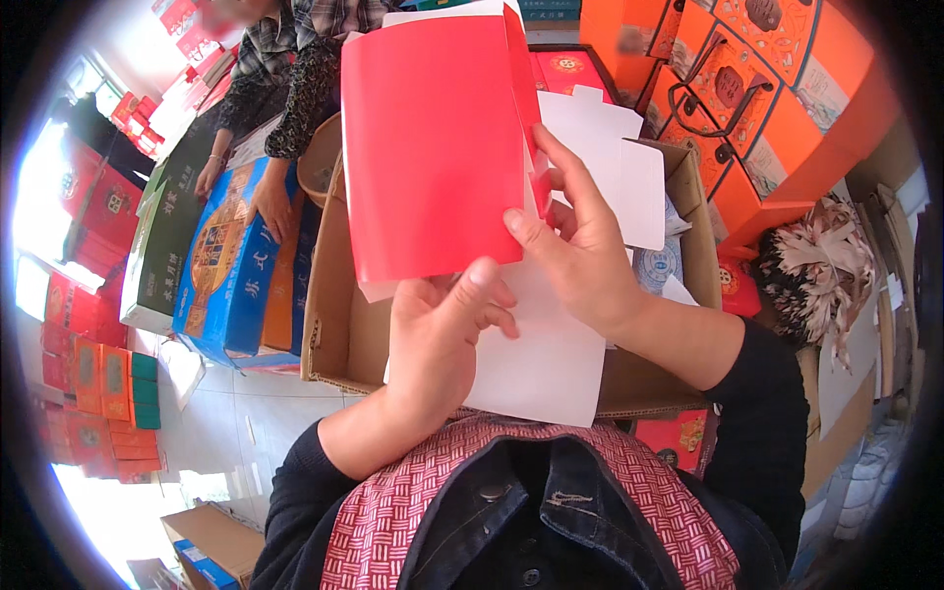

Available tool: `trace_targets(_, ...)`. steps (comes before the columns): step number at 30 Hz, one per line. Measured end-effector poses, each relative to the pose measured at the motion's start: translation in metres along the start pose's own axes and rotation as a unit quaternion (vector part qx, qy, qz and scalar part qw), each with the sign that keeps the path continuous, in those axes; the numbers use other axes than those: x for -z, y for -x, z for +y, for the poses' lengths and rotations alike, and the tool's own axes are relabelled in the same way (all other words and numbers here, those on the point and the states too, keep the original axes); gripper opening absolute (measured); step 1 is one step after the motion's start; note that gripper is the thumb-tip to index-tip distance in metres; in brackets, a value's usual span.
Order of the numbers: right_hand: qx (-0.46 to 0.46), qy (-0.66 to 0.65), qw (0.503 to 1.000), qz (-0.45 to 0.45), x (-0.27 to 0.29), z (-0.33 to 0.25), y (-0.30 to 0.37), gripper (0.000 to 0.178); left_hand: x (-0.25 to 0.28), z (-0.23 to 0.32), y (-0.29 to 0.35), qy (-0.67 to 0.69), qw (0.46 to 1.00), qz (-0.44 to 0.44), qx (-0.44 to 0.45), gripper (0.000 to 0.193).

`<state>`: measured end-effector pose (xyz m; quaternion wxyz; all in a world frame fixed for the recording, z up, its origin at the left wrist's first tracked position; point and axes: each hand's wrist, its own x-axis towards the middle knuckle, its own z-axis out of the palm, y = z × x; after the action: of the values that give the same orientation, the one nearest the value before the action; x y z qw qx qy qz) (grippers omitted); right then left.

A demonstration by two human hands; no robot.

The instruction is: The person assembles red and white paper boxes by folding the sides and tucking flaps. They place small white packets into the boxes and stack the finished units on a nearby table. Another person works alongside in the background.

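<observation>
A red cardboard box (433, 147), white on its inner side, stands tilted up in front of me. My right hand (580, 231) grips its right edge, thumb on the red face and fingers around the side flap. At the lower edge is my left hand (438, 320), palm turned up, thumb apart from the loosely curled fingers; whether it touches the box is unclear. Beneath both hands a white card sheet (541, 354) lies across a large brown carton (329, 324). More white die-cut card (644, 192) sits in the carton's right part.
Orange gift boxes (728, 88) with dark handles are stacked at the right, above a bundle of dried pale leaves (816, 265). To the left, another person's hands (275, 206) rest by a blue box (231, 261). Red and orange boxes (103, 374) stand farther left.
</observation>
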<state>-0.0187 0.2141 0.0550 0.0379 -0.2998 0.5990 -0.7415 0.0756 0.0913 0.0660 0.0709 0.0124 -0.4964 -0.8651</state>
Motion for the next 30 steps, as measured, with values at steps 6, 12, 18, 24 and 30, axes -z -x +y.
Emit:
trace_targets(6, 0.004, 0.091, 0.995, -0.045, 0.005, 0.006, 0.003, 0.058, 0.002, -0.013, -0.010, -0.030, 0.998, 0.059, 0.003, 0.020)
trace_targets(12, -0.010, 0.084, 0.996, -0.031, 0.012, 0.008, 0.000, 0.055, -0.004, -0.018, -0.013, -0.019, 0.995, 0.092, -0.038, 0.019)
trace_targets(18, -0.037, -0.032, 0.997, -0.065, 0.008, 0.000, -0.002, 0.052, -0.001, -0.017, -0.010, 0.065, 0.990, 0.121, -0.016, 0.019)
trace_targets(24, -0.016, 0.049, 0.998, -0.024, 0.004, 0.003, -0.003, 0.043, -0.003, -0.019, -0.011, 0.046, 0.988, 0.144, -0.017, 0.019)
trace_targets(30, -0.052, -0.068, 0.996, -0.041, 0.002, -0.005, -0.003, 0.042, 0.009, -0.014, -0.008, 0.058, 0.997, 0.051, -0.032, 0.024)
